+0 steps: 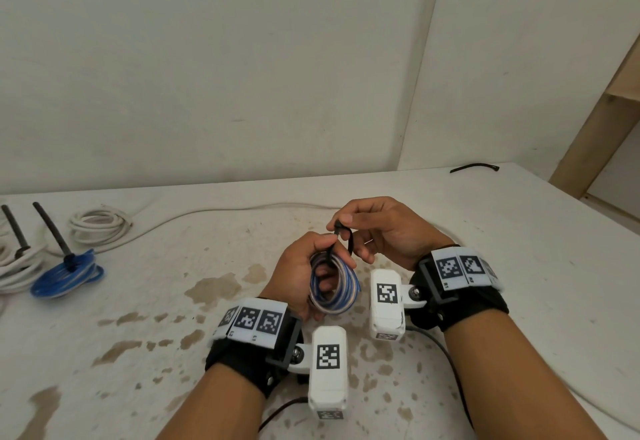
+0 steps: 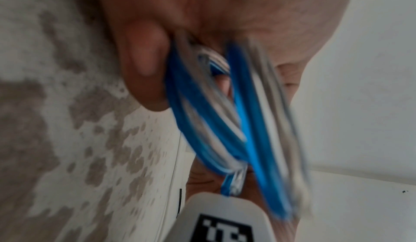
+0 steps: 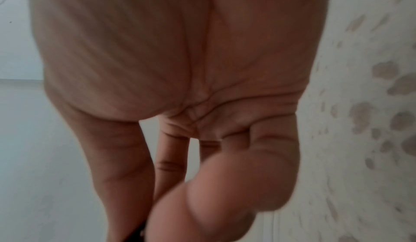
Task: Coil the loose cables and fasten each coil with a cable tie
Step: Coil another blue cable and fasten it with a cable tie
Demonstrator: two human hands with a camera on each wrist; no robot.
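Note:
My left hand [image 1: 304,266] grips a small blue-and-white cable coil [image 1: 334,289] above the table's middle, fingers curled through its loops. The coil [image 2: 216,121] fills the left wrist view, blurred. A black cable tie [image 1: 341,240] loops over the coil's top. My right hand [image 1: 367,228] pinches the tie's upper end between thumb and forefinger, just right of the left hand. In the right wrist view I see only the palm and curled fingers [image 3: 225,192]; the tie is almost hidden there.
At the left lie a tied blue coil [image 1: 65,276], a white coil [image 1: 100,224] with a loose white cable [image 1: 207,212] trailing right, and more white cable [image 1: 14,266] with a black tie. Another black tie [image 1: 474,167] lies far right. The table [image 1: 138,353] is stained.

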